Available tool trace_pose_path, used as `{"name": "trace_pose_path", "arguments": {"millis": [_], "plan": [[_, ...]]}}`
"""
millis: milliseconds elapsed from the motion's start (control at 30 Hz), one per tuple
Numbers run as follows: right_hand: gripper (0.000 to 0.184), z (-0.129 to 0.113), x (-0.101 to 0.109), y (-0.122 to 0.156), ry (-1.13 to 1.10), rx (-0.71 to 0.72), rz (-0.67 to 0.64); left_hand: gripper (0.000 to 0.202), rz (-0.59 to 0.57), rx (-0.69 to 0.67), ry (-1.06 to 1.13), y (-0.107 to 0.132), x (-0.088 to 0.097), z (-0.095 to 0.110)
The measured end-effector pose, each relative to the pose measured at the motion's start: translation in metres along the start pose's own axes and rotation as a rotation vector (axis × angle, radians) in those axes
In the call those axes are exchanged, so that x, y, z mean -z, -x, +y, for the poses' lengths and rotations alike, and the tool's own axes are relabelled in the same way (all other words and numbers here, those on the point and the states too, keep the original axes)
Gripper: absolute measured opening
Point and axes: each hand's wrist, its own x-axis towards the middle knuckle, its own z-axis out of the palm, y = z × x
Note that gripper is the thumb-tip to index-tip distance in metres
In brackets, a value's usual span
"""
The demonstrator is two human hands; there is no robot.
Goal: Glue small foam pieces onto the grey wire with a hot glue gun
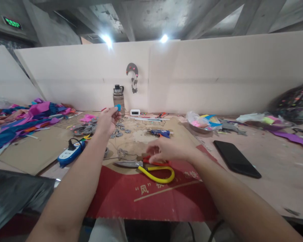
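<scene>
My left hand (110, 118) is raised over the far left of the work area, its fingers pinched on a small blue round piece (118, 107). A dark water bottle (118, 99) stands just behind it. My right hand (163, 150) is at the middle of the table with fingers bent and apart, holding nothing I can see. Right below it lie scissors with a yellow handle (161, 178) and a red handle (164, 163); whether the fingers touch the red one I cannot tell. A blue glue gun (160, 132) lies beyond this hand. Grey cut-out pieces (118, 129) are scattered below my left hand.
Red cardboard (151, 201) covers the near edge. At left are a blue power strip (70, 154) and heaped coloured fabric strips (32, 117). A black phone (236, 158) and a bowl (202, 128) with a plastic bag stand right. A grey moon ornament (132, 70) hangs behind.
</scene>
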Motion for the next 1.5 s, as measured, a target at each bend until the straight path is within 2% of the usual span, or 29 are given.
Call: {"name": "trace_pose_path", "arguments": {"millis": [133,200,267,433,567,733,933,1200,1400,1500], "plan": [[0.031,0.007,-0.005,-0.014,-0.257,-0.035,0.458,0.006,-0.204,0.114,0.025,0.025,-0.025,-0.007],[0.038,0.009,-0.011,-0.021,-0.408,-0.049,0.571,0.009,-0.289,0.161,0.003,0.035,-0.035,-0.014],[0.041,0.009,-0.016,-0.025,-0.514,-0.048,0.627,0.013,-0.374,0.196,-0.022,0.043,-0.04,-0.022],[0.032,0.011,-0.021,-0.029,-0.726,-0.009,0.641,0.015,-0.478,0.255,-0.066,0.052,-0.045,-0.039],[0.029,0.02,-0.019,-0.03,-0.795,-0.003,0.657,0.019,-0.478,0.309,-0.103,0.055,-0.046,-0.048],[0.027,0.024,-0.019,-0.03,-0.86,-0.053,0.747,0.021,-0.505,0.389,-0.101,0.059,-0.044,-0.058],[0.028,0.021,-0.017,-0.028,-1.019,-0.051,0.821,0.022,-0.487,0.469,-0.088,0.064,-0.047,-0.058],[0.025,0.016,-0.015,-0.026,-1.25,-0.012,0.796,0.015,-0.481,0.494,-0.022,0.063,-0.046,-0.057],[0.026,0.006,-0.011,-0.023,-1.261,-0.026,0.848,0.01,-0.49,0.533,-0.002,0.063,-0.047,-0.058],[0.033,0.009,-0.01,-0.024,-1.243,-0.043,0.847,0.012,-0.439,0.503,-0.063,0.063,-0.047,-0.057]]}}
